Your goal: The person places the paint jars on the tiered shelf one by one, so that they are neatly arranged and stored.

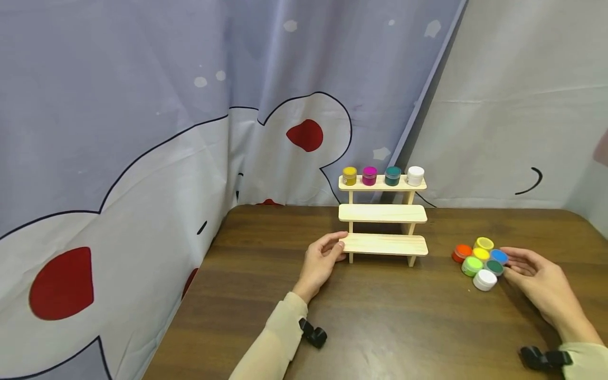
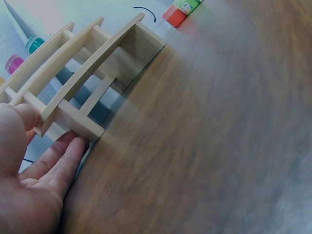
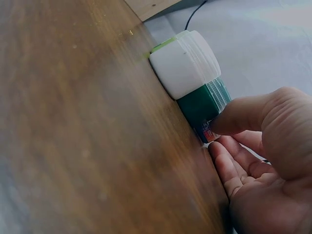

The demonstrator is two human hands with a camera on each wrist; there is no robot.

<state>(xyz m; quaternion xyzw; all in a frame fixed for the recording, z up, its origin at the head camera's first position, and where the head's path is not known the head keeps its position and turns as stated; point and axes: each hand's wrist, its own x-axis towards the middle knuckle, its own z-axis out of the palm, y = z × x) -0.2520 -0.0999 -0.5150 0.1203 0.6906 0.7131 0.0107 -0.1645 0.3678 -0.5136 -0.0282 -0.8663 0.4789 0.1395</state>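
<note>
A three-tier wooden display stand [image 1: 383,213] stands on the table. My left hand [image 1: 321,263] grips the left end of its lowest shelf, thumb at the front edge and fingers at the end support in the left wrist view. On the top shelf sit yellow [image 1: 349,177], magenta [image 1: 369,177], teal [image 1: 392,177] and white [image 1: 415,177] paint jars. At the right, my right hand [image 1: 546,282] has thumb and fingertips around the near side of a blue paint jar [image 1: 499,257]. Its thumb overlaps the dark green jar [image 3: 197,105] in the right wrist view.
Grouped with the blue and dark green jars are a red jar [image 1: 462,253], two yellow ones [image 1: 484,244], a light green one [image 1: 472,266] and a white one [image 1: 485,280]. The wooden table [image 1: 380,322] backs onto a printed curtain [image 1: 285,53].
</note>
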